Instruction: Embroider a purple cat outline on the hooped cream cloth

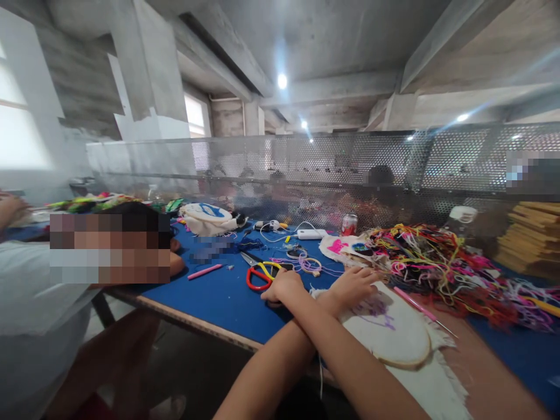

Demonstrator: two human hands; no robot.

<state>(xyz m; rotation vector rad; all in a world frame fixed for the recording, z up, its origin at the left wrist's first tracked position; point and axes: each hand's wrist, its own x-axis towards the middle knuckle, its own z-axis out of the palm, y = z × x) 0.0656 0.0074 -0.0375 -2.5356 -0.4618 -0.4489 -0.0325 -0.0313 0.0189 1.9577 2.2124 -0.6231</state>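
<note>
Resting crossed at the wrists on the blue desk: right hand loosely curled beside red scissors, left hand flat, fingers spread, on the embroidery hoop; both palms hidden, grip unclear

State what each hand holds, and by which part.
The left hand lies flat on the hooped cloth, holding nothing; the right hand rests by the red scissors, any grip hidden.
</note>
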